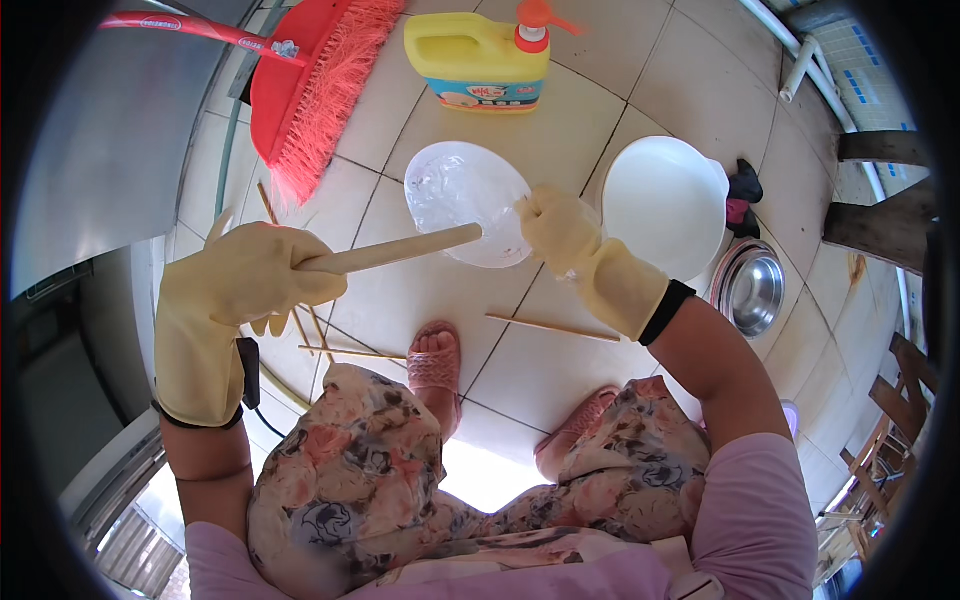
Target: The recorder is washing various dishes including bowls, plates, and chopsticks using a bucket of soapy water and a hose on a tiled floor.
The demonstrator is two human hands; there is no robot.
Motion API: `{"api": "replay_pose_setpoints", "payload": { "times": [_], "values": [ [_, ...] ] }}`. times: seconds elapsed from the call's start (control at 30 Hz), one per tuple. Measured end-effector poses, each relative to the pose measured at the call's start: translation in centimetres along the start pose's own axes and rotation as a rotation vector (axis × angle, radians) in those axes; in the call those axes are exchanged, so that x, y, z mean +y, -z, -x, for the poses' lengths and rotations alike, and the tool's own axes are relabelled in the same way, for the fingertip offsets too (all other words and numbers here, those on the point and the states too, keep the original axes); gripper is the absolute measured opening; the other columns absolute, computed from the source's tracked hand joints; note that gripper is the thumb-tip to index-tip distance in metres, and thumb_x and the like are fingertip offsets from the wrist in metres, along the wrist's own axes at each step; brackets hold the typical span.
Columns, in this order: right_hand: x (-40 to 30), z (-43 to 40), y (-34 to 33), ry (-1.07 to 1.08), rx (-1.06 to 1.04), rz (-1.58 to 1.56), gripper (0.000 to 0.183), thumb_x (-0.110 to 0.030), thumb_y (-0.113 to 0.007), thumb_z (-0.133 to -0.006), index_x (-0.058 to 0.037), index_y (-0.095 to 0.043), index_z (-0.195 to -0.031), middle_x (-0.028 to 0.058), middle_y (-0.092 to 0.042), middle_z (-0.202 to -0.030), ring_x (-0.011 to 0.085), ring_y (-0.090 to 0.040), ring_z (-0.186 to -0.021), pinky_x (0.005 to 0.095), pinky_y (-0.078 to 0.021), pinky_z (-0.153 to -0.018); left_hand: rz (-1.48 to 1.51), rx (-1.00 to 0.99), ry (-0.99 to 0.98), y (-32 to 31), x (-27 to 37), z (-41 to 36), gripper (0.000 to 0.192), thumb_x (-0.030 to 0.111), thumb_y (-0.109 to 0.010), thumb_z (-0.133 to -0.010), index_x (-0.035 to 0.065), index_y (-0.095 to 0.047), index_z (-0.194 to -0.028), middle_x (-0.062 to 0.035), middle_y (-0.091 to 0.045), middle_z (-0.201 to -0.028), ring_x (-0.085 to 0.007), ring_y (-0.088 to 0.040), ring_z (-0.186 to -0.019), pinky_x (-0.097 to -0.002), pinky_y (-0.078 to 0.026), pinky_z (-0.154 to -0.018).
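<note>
My left hand [255,274], in a cream rubber glove, is closed around one end of a pale flat stick [409,249] that looks like wood. The stick's far tip hangs over a white patterned bowl [450,187], which is wet or has something clear and shiny inside. Beside the bowl's right rim is my right hand [562,232], gloved the same way, its fingers curled in. Whether it grips the rim or something small is hidden by the glove. Some suds cling near its wrist.
A yellow detergent jug [480,64] with a red pump stands ahead. A red broom [322,97] lies at upper left. At right are a white basin [660,206], nested metal bowls [752,292] and a dark cloth-like item [744,184]. A chopstick [555,328] lies on the tiles.
</note>
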State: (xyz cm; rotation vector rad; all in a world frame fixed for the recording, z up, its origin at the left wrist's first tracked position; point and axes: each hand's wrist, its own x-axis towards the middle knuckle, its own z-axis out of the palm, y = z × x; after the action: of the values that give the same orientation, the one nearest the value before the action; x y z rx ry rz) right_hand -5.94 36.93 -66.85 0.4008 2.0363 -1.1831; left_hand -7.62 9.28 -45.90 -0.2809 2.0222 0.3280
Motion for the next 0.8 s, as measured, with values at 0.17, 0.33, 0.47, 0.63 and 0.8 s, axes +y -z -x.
{"api": "replay_pose_setpoints", "payload": {
  "times": [0.17, 0.33, 0.47, 0.63, 0.8],
  "values": [
    [3.4, -1.3, 0.3, 0.869, 0.263, 0.304, 0.017, -0.023, -0.063, -0.096, -0.0062, -0.065, -0.094, 0.0143, -0.069, -0.078, 0.0306, -0.071, -0.075, 0.0483, -0.0521, -0.063, 0.210, 0.116, -0.023, 2.0, 1.9, 3.9, 0.031, 0.032, -0.072, -0.085, 0.0015, -0.072, -0.090, 0.0020, -0.053, -0.062, -0.0080, -0.048, -0.050, -0.0271, -0.033, -0.045],
    [-1.2, 2.2, 2.6, 0.804, 0.146, 0.868, 0.019, -0.014, -0.065, -0.087, -0.0047, -0.061, -0.103, 0.0122, -0.072, -0.082, 0.0360, -0.072, -0.076, 0.0503, -0.0515, -0.061, 0.226, 0.201, -0.032, -0.2, 2.1, 4.7, 0.026, 0.027, -0.072, -0.083, 0.0006, -0.071, -0.083, 0.0023, -0.049, -0.060, -0.0061, -0.043, -0.050, -0.0267, -0.027, -0.047],
    [-1.6, 3.2, 4.3, 0.777, 0.114, 0.940, 0.027, -0.011, -0.068, -0.082, -0.0021, -0.059, -0.106, 0.0110, -0.073, -0.084, 0.0366, -0.072, -0.071, 0.0511, -0.0513, -0.060, 0.226, 0.402, -0.060, -0.9, 2.5, 5.7, 0.021, 0.023, -0.071, -0.081, 0.0016, -0.071, -0.078, 0.0021, -0.048, -0.059, -0.0064, -0.042, -0.051, -0.0247, -0.029, -0.050],
    [0.7, 3.1, 5.9, 0.715, 0.216, 0.957, 0.025, -0.014, -0.069, -0.083, -0.0040, -0.060, -0.104, 0.0108, -0.071, -0.087, 0.0361, -0.072, -0.079, 0.0515, -0.0503, -0.059, 0.282, 0.797, -0.415, -4.3, 2.8, 5.7, 0.018, 0.016, -0.075, -0.076, -0.0009, -0.070, -0.080, -0.0001, -0.052, -0.060, -0.0064, -0.044, -0.052, -0.0233, -0.030, -0.050],
    [3.8, 5.6, 5.6, 0.618, 0.185, 0.774, 0.019, -0.020, -0.066, -0.088, -0.0094, -0.062, -0.104, 0.0112, -0.068, -0.096, 0.0359, -0.070, -0.089, 0.0504, -0.0506, -0.064, 0.126, 0.025, 0.101, 2.1, -0.9, 0.6, 0.026, 0.023, -0.075, -0.086, -0.0030, -0.072, -0.087, -0.0072, -0.058, -0.054, -0.0121, -0.051, -0.039, -0.0278, -0.038, -0.038]
  ]
}}
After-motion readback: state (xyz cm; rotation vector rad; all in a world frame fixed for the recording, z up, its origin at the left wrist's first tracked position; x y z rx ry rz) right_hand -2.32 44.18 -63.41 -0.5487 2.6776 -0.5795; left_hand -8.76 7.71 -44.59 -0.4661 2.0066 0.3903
